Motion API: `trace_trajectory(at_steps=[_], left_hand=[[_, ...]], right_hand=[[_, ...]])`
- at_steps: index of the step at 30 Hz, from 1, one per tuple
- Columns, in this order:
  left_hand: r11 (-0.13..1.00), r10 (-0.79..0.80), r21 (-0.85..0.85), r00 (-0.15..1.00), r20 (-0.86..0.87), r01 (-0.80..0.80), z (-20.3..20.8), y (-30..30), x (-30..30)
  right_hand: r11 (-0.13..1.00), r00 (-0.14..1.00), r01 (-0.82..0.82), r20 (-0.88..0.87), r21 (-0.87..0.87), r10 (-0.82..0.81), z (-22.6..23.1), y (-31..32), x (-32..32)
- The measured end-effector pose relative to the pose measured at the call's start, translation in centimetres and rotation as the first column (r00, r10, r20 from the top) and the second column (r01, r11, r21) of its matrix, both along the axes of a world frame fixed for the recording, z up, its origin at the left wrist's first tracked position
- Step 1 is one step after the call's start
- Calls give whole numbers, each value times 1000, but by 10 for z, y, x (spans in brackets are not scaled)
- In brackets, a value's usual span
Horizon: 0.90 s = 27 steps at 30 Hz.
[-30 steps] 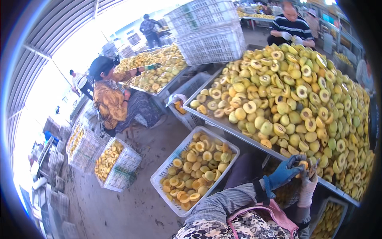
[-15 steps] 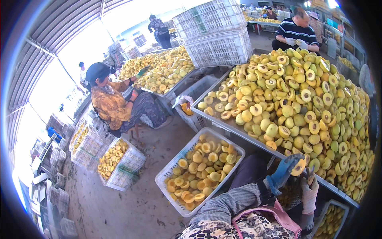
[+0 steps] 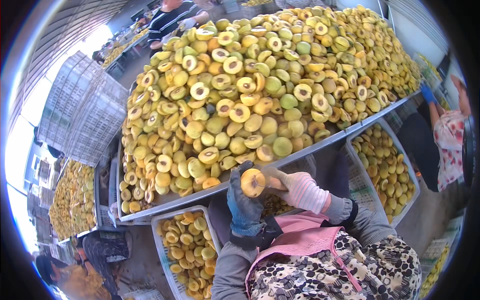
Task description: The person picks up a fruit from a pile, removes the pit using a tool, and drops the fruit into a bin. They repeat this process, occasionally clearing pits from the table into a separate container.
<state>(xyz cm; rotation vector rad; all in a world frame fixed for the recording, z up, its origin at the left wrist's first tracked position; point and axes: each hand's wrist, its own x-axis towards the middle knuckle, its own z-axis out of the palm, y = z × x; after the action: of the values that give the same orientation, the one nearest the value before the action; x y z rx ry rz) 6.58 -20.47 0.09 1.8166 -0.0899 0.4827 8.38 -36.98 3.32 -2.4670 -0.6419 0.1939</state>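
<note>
In front of my chest, my left hand, in a blue work glove, is closed round a yellow peach. A brownish mark shows on the fruit's near face. My right hand, in a pale pink-striped glove, is closed just right of it, its fingers against or very near the fruit. Something short and brownish sticks out of that grip toward the peach; its kind is too unclear to name. Beyond both hands rises a big heap of halved yellow peaches, several with brown hollows, in a metal-edged tray.
A white crate of peach halves stands at my left, another crate at my right. Crates are stacked at far left. Co-workers sit at lower left and right; one in a striped shirt is behind the heap.
The view has swung right, bringing the heap to the centre and the right-hand co-worker into sight. My right hand has come up against the peach in my left hand.
</note>
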Motion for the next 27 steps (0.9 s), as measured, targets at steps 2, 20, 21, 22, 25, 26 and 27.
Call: trace_trajectory(at_steps=[2,20,21,22,25,26,27], left_hand=[[965,-98,-248,993,-63,79,-9,-4,3],[821,-99,-570,993,-68,42,-21,-22,-12],[885,-79,-463,994,-74,36,-13,-22,-13],[937,-60,-349,995,-77,29,-10,-22,-14],[993,27,-111,999,-26,-30,-13,-19,-13],[995,60,-84,998,21,-58,-13,-21,-14],[995,57,-81,998,17,-56,-7,-26,-15]], right_hand=[[999,999,15,-36,-46,-17,-2,-4,3],[998,998,-55,-30,-39,54,-49,-6,0],[995,990,-74,-126,-60,66,-42,-3,-4],[992,972,-95,-221,-78,76,-36,-1,-7],[998,976,-35,-215,-47,24,-26,-1,-10],[1000,980,-10,-200,15,13,-28,-1,-13],[1000,979,-8,-205,19,11,-35,-1,-17]])
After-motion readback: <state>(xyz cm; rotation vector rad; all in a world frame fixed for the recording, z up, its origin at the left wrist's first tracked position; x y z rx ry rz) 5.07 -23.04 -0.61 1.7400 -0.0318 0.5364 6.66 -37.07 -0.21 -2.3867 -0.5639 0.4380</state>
